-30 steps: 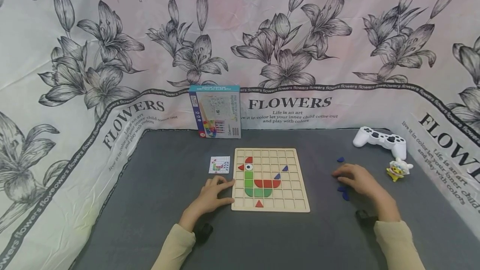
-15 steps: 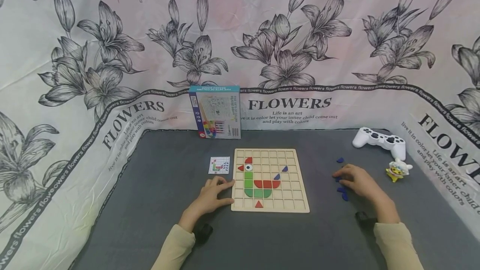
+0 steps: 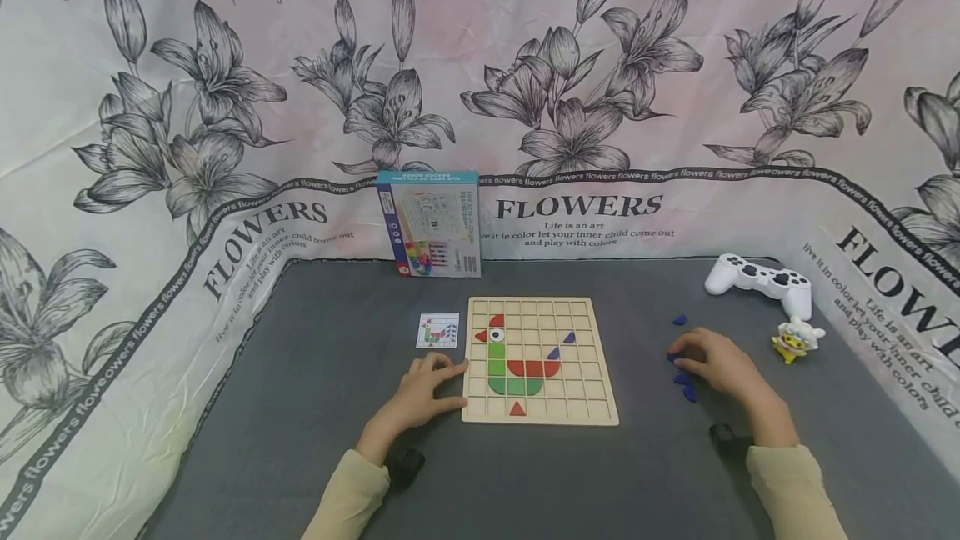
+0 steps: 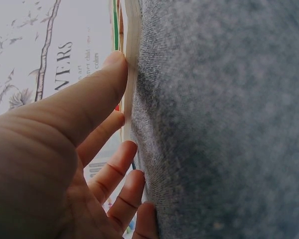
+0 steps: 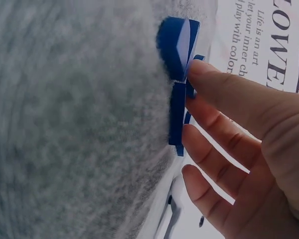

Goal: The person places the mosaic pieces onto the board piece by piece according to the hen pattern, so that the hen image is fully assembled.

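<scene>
A wooden grid board (image 3: pixel 592 390) lies mid-table and carries a rooster made of red, green and blue pieces (image 3: pixel 517 367). My left hand (image 3: pixel 450 382) rests on the grey cloth at the board's left edge. Its thumb (image 4: pixel 97 92) touches the board's rim (image 4: pixel 131 74), and its other fingers lie loosely on the cloth. My right hand (image 3: pixel 678 357) is to the right of the board, its fingers stretched over loose blue pieces (image 3: pixel 685 391). Up close, the right thumb and fingers (image 5: pixel 209 117) touch flat blue pieces (image 5: pixel 177 45). I cannot see any of them lifted.
A puzzle box (image 3: pixel 429 223) stands at the back, and a small pattern card (image 3: pixel 438 329) lies left of the board. A white game controller (image 3: pixel 761 280) and a little toy figure (image 3: pixel 797 338) sit at the far right. One more blue piece (image 3: pixel 680 319) lies apart. Flowered cloth walls the table.
The right hand's fingertips have edged slightly toward me over the blue pieces. The left hand and the board have not moved.
</scene>
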Demonstrator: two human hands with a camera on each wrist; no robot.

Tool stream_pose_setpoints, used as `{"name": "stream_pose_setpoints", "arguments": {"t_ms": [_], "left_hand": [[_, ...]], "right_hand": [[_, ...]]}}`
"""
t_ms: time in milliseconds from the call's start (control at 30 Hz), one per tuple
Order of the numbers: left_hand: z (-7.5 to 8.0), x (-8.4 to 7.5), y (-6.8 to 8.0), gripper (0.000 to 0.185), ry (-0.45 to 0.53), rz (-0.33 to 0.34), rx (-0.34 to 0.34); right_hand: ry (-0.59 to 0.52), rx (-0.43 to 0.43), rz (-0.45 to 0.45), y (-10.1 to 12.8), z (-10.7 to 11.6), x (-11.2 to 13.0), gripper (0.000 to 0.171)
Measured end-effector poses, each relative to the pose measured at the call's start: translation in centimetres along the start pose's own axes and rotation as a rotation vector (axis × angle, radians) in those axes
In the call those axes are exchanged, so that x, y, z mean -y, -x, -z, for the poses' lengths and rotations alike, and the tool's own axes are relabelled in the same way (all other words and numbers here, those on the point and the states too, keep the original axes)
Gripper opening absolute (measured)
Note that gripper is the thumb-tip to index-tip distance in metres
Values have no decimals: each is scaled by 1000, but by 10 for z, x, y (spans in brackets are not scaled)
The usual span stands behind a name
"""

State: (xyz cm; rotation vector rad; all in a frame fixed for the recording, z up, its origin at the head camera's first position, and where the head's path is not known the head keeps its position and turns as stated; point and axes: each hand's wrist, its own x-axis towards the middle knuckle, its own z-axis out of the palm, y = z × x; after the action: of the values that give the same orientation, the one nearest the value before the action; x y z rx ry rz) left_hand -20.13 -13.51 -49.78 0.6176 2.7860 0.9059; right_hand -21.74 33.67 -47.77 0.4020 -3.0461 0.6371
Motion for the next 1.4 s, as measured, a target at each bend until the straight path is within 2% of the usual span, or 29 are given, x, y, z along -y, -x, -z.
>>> {"name": "stream_pose_setpoints", "arguments": {"t_ms": [300, 600, 900, 1133, 1400], "left_hand": [[-1, -1, 0, 59, 2, 0, 2], [0, -1, -1, 59, 1, 12, 1], [-1, 0, 0, 59, 2, 15, 1], [-1, 1, 0, 59, -2, 11, 0], [-1, 1, 0, 59, -1, 3, 6]], "right_hand": [[-7, -44, 2, -1, 3, 17, 12], [-9, -91, 109, -12, -13, 49, 11], [-17, -74, 175, -21, -31, 79, 11], [-7, -52, 261, -33, -37, 98, 14], [-51, 13, 265, -47, -42, 110, 12]]}}
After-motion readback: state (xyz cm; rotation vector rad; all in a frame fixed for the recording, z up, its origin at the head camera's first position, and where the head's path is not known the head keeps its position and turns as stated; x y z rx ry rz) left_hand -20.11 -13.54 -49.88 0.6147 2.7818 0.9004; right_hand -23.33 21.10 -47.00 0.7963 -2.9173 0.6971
